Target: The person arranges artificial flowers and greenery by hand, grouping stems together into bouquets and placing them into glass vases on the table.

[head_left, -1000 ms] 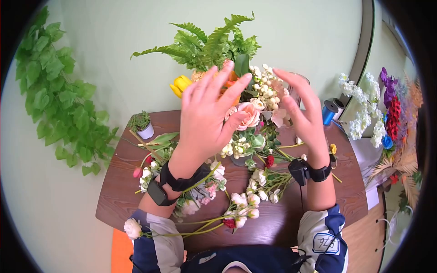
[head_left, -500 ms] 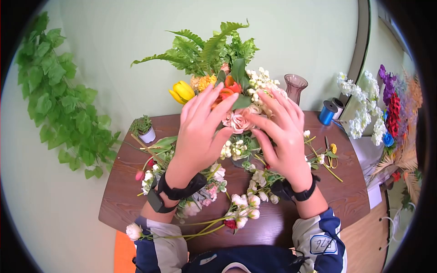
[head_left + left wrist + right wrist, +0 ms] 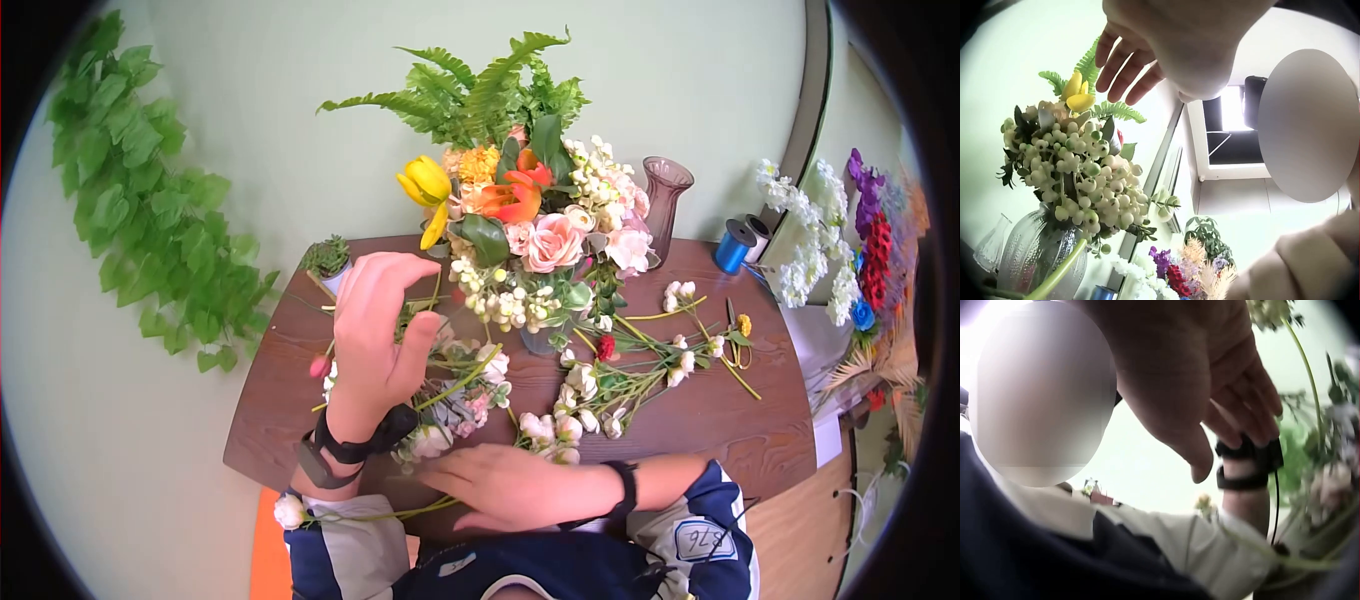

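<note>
A full arrangement of artificial flowers (image 3: 555,243), with fern fronds, yellow and orange tulips, pink roses and white berries, stands in a ribbed glass vase (image 3: 1047,256). My left hand (image 3: 378,335) is raised to the left of the arrangement, fingers loosely bent and holding nothing. Low across the table's front, my right hand (image 3: 515,487) reaches leftward with its fingers extended, over the white-flower stems and close to my left forearm. In the right wrist view its fingers overlap the left wristband (image 3: 1250,456). Nothing shows in the right hand's grasp.
Loose white flowers (image 3: 580,395) and their stems lie on the brown table (image 3: 745,430), with scissors (image 3: 738,340) at right. A purple glass vase (image 3: 664,205), a blue ribbon spool (image 3: 734,247) and a small potted plant (image 3: 328,262) stand along the back.
Both hands have come away from the flower arrangement. The left has drawn back leftward and downward, while the right has swung down and across to the table's front.
</note>
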Demonstrator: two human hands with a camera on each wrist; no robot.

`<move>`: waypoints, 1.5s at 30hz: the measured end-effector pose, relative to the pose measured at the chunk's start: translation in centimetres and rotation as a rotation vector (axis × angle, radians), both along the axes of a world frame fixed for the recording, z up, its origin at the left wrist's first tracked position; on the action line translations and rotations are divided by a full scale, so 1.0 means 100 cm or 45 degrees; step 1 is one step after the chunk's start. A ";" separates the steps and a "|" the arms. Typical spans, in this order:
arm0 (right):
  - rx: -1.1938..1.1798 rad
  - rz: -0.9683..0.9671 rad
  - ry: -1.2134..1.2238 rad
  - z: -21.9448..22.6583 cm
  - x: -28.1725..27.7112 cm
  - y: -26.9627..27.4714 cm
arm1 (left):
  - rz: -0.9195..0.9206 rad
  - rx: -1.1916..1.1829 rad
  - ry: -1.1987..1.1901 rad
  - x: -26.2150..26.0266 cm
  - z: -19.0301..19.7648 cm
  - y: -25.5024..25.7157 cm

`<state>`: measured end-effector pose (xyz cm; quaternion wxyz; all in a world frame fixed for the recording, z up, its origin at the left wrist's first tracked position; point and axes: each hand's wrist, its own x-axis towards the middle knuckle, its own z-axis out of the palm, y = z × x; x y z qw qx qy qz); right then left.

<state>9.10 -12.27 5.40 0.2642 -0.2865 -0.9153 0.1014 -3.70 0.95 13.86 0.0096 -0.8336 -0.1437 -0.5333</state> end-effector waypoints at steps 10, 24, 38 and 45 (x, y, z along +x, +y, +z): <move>-0.738 -0.018 -0.272 -0.019 -0.002 0.012 | 0.057 -0.167 -0.100 -0.013 -0.002 -0.002; 0.656 -0.614 1.712 0.044 0.092 0.016 | 0.119 -0.435 0.472 -0.001 -0.050 0.003; -0.658 -0.882 1.329 -0.034 0.122 0.111 | 0.396 -0.574 1.087 -0.014 -0.133 0.043; 0.472 -0.976 0.973 -0.032 0.095 0.167 | 0.319 -0.789 1.000 -0.017 -0.136 0.045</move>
